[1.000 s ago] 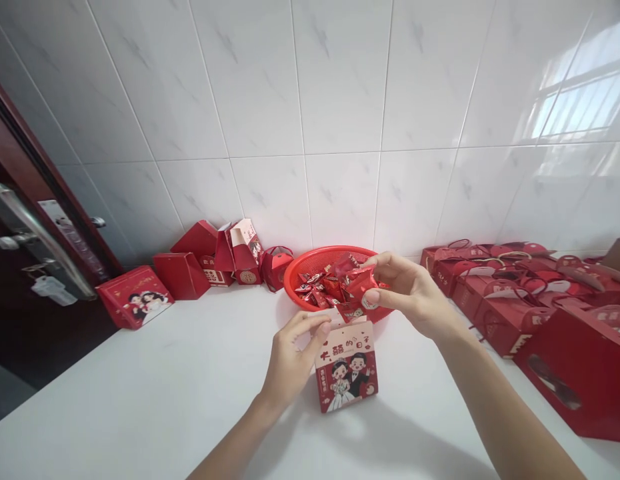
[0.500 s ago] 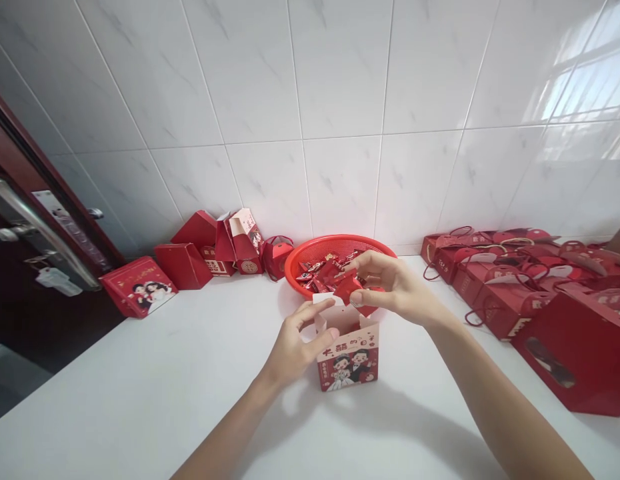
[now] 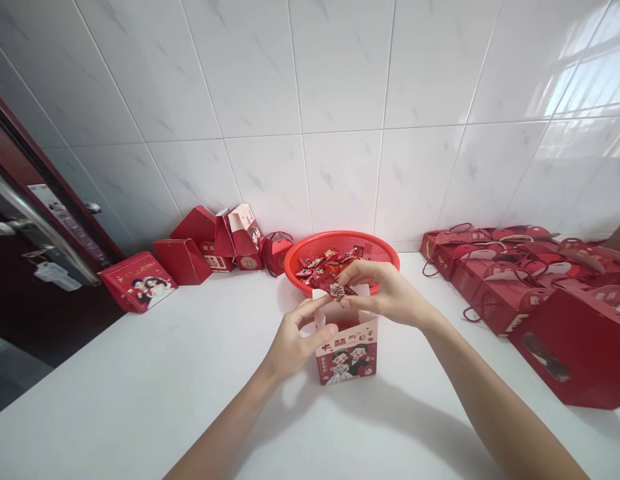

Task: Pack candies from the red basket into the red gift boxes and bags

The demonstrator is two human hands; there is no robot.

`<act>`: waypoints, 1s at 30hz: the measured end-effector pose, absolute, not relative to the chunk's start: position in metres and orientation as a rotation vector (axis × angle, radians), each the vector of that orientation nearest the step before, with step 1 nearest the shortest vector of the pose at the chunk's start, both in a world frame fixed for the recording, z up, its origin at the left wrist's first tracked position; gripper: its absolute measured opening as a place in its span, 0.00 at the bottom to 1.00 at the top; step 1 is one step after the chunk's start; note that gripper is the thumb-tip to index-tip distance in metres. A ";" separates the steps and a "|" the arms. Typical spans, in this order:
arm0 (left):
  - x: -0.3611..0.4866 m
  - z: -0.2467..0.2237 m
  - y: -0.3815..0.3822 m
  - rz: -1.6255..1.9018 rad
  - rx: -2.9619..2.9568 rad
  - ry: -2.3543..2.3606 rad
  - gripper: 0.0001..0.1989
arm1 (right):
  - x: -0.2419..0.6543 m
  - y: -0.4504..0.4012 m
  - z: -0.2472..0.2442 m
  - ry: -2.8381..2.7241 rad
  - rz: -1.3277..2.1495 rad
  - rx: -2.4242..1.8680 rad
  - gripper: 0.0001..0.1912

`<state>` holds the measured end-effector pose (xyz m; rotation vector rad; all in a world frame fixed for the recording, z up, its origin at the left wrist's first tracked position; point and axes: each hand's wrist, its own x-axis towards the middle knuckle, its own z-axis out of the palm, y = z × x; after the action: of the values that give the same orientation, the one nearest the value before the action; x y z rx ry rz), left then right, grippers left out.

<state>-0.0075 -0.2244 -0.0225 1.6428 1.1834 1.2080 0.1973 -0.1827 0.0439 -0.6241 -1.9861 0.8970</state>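
Note:
A small red and cream candy box, printed with a cartoon bride and groom, stands upright on the white table with its top flaps up. My left hand grips its upper left edge, thumb at the front and fingers along the side. Over the open top, my right hand pinches a small wrapped candy between thumb and fingers. Something red shows inside the box. Just behind it, a red plastic basket holds several red-wrapped candies, partly hidden by my right hand.
Several red gift boxes stand along the wall at left. At right, rows of red boxes with cord handles sit close together, a large windowed box in front. A tiled wall backs the table; a dark door is at left.
The red packets that my right hand held above the box are gone from its fingers, and a smaller candy is pinched there now. My left hand has stayed on the box.

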 end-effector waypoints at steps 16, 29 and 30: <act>-0.008 -0.025 -0.223 1.196 1.602 1.203 0.27 | 0.214 -0.191 0.057 -2.150 0.627 -0.644 0.05; -0.011 -0.044 -0.214 1.504 1.479 1.091 0.38 | 0.228 -0.179 0.052 -2.153 0.724 -0.729 0.13; -0.011 -0.043 -0.213 1.515 1.453 1.080 0.39 | 0.227 -0.177 0.049 -2.168 0.743 -0.747 0.14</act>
<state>-0.0111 -0.2133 -0.0433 1.4531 1.0797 1.5146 0.2275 -0.1767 0.0487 -0.7472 -2.1678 0.7433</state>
